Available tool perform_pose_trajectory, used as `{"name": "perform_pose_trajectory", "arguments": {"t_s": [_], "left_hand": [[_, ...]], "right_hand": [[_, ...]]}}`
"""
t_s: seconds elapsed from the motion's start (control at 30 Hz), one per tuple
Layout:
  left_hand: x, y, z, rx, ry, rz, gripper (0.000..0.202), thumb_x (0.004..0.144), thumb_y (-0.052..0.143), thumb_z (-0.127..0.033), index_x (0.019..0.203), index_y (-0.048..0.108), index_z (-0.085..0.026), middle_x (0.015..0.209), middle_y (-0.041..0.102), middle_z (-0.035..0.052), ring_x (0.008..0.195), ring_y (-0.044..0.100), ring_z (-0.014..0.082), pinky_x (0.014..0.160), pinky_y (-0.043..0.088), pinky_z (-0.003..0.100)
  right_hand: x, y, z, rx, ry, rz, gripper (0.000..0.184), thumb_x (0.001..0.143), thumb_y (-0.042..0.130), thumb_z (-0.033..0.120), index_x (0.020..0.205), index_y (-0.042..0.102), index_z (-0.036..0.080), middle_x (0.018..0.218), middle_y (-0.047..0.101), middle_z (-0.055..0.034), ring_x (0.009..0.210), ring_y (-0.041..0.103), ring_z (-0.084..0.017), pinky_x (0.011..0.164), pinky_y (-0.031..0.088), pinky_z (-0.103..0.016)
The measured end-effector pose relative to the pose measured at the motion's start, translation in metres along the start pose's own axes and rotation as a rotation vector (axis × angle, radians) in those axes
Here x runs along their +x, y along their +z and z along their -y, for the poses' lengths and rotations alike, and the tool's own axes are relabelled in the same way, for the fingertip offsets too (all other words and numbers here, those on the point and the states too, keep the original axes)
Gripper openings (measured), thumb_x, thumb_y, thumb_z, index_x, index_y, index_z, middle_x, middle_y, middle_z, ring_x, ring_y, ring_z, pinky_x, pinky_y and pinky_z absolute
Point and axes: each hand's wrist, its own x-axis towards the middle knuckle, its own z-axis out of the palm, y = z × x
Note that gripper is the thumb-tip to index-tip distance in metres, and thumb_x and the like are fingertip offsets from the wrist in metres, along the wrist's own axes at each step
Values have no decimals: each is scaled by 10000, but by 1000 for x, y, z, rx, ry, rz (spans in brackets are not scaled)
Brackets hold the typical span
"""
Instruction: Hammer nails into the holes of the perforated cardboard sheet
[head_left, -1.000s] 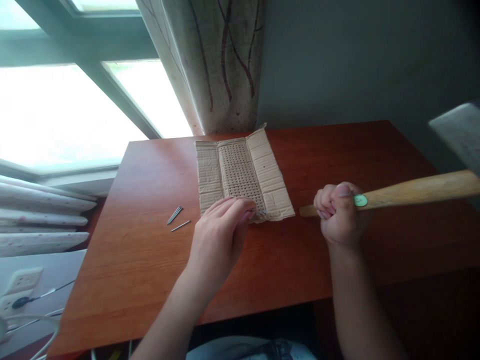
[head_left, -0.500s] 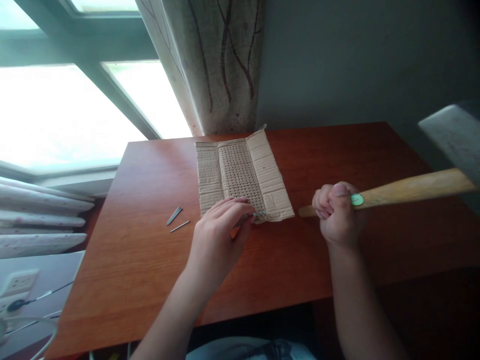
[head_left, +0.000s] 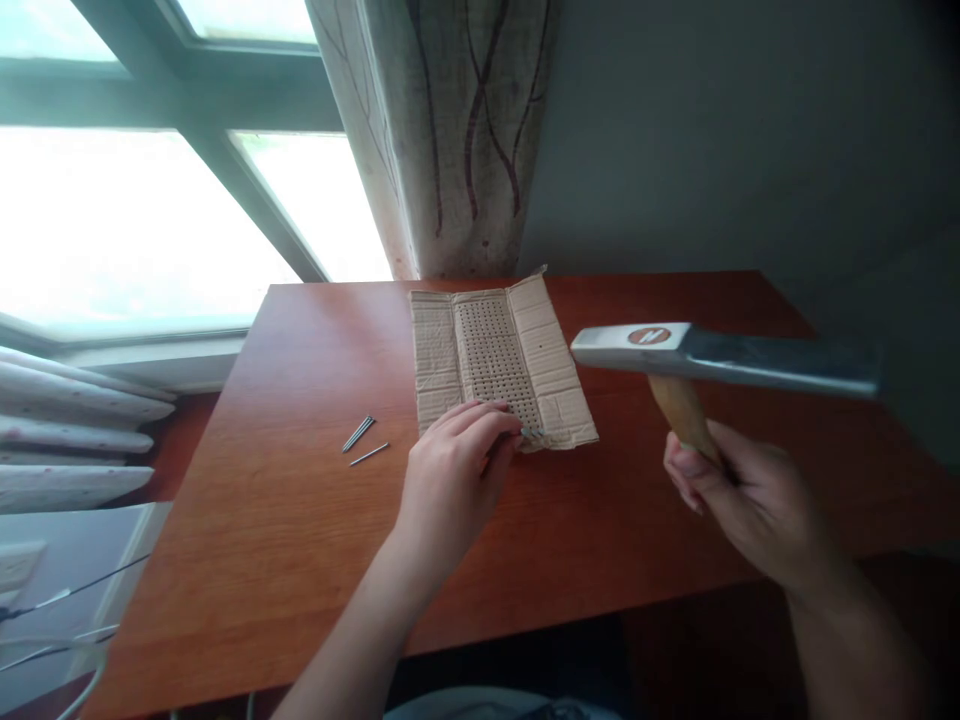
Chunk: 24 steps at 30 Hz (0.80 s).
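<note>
My right hand [head_left: 750, 490] is wrapped round the wooden handle of a hammer [head_left: 690, 352], whose metal head is raised above the table, right of the cardboard. My left hand [head_left: 461, 455] rests at the near edge of a folded piece of cardboard [head_left: 559, 365] with rows of small holes down its middle. Its fingers are pinched on a nail [head_left: 523, 433], of which only a small shiny bit shows at the fingertips. Other small metal bits stand beside it on the cardboard. Several loose nails [head_left: 358, 433] lie on the table left of my left hand.
The reddish wooden table [head_left: 585, 540] carries all of this. Behind it hang a patterned curtain [head_left: 480, 140] and a dark wall. A bright window [head_left: 135, 220] is at the left, with cables [head_left: 75, 590] low in the left corner.
My right hand has turned the hammer, swinging its head from the far right edge in towards the cardboard. My left hand stays at the cardboard's near edge. The view has shifted slightly.
</note>
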Motion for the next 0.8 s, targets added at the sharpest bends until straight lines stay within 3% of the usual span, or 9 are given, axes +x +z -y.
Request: {"name": "perform_pose_trajectory", "arguments": {"t_s": [0.1, 0.3, 0.57, 0.8], "left_hand": [[0, 2, 2, -1, 6, -4, 81, 958, 637, -165, 935, 696, -215, 1056, 797, 21, 1013, 748, 214, 932, 598, 349], [0, 1, 1, 17, 29, -7, 89, 964, 633, -175, 925, 704, -213, 1046, 800, 20, 993, 747, 224, 903, 602, 359], [1, 0, 2, 56, 41, 8, 113, 970, 621, -180, 922, 719, -209, 1064, 804, 33, 1018, 754, 232, 956, 605, 369], [0, -1, 1, 71, 44, 2, 117, 974, 619, -194, 924, 724, -207, 1043, 802, 42, 1017, 753, 237, 950, 609, 370]], "right_hand": [[-6, -17, 20, -187, -67, 124, 237, 1052, 513, 383, 875, 571, 235, 626, 520, 46, 493, 500, -101, 476, 385, -235], [-1, -24, 50, -478, -252, 173, 240, 1054, 524, 381, 871, 582, 237, 614, 554, 54, 482, 548, -101, 480, 361, -244], [-2, -20, 51, -615, -331, 188, 240, 1068, 487, 383, 928, 598, 223, 693, 640, 18, 534, 605, -139, 529, 370, -277], [-4, -21, 50, -638, -371, 180, 193, 1077, 483, 353, 975, 580, 221, 715, 629, 29, 565, 615, -132, 550, 359, -286]]}}
